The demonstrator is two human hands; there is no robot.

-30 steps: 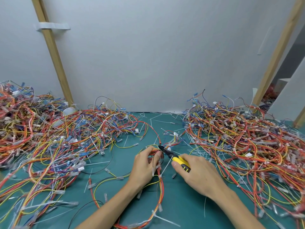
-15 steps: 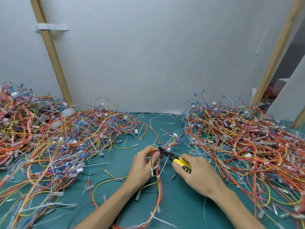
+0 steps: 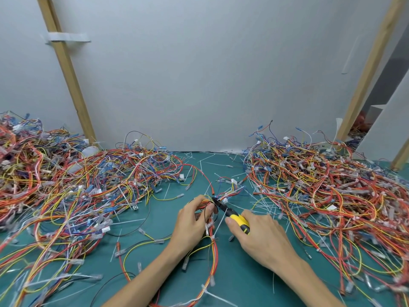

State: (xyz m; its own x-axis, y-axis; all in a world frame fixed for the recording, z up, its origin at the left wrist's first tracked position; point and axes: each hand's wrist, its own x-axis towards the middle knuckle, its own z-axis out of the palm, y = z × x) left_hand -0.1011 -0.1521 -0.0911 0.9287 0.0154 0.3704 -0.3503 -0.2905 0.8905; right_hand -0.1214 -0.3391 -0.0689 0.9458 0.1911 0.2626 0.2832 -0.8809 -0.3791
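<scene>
left hand [image 3: 192, 220] grips wire bundle [image 3: 213, 247] | right hand [image 3: 262, 237] grips cutters [image 3: 232, 214]

Cutters [image 3: 231, 213]: dark matt metal head, glossy yellow-and-black plastic handles. Wire harness [image 3: 214, 255]: smooth glossy plastic insulation. Tabletop [image 3: 243, 284]: matt teal mat. Wall batten [image 3: 66, 69]: bare unfinished wood.

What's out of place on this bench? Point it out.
White cable-tie offcuts lie strewn loose over the green mat, around the left hand holding a wire harness and the right hand gripping cutters. They look like uncleared trimmings. Nothing looks damaged.
</scene>
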